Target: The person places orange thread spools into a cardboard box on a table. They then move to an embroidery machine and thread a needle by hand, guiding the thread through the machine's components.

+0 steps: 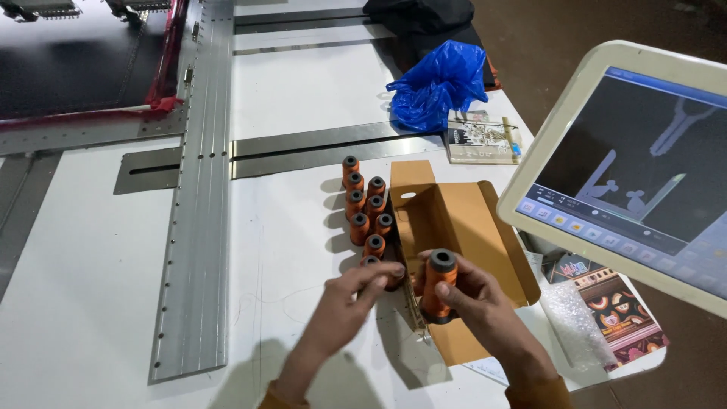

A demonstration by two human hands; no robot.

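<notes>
Standing upright in the right hand's clenched grip, orange spool (left hand seemingly pinching another).

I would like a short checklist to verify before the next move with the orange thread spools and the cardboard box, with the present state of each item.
1. Right hand grips an orange spool firmly: ok.
2. Left hand steadies the spool at the near end of the row: cannot tell, its fingers cover it.
3. Row of spools stands upright on the white table: ok.
4. Cardboard box lies open: ok.
5. Box emptied: cannot tell.
</notes>
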